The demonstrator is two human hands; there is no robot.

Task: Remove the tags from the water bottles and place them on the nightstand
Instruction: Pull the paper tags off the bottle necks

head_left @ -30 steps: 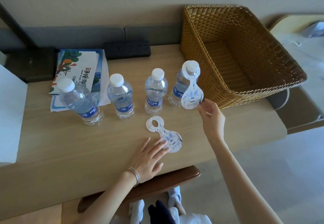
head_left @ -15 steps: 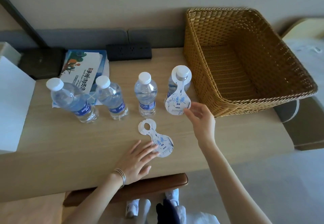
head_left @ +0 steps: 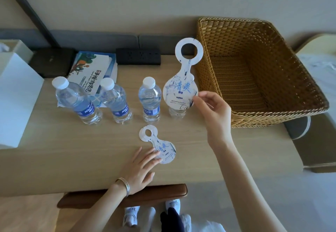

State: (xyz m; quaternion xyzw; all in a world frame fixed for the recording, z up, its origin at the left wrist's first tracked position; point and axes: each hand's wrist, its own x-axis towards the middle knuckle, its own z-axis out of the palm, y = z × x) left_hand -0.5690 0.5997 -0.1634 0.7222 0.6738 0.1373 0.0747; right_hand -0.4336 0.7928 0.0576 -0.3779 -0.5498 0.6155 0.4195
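right hand (head_left: pixel 214 117): thumb and fingers pinching the lower right edge of the raised tag (head_left: pixel 181 88)
raised tag: upright in the air, ring end on top, hole empty with the wall showing through it, wide printed end just in front of the fourth bottle (head_left: pixel 177 112)
fourth bottle: mostly hidden behind that tag, only the base showing on the worktop (head_left: pixel 72 150)
left hand (head_left: pixel 140 168): palm down on the worktop, fingers straight and relaxed, fingertips resting on the wide end of the flat tag (head_left: pixel 160 146)
flat tag: lying on the worktop in front of the row, ring end pointing up and to the left
three bottles (head_left: pixel 116 102): capped, untagged, standing in a row left of the fourth
basket (head_left: pixel 272 119): woven, right of the bottles, overhanging the worktop's right end
booklet (head_left: pixel 91 75): behind the two left bottles
power strip (head_left: pixel 138 56): black, at the back edge
bracelet (head_left: pixel 125 184): on the left wrist
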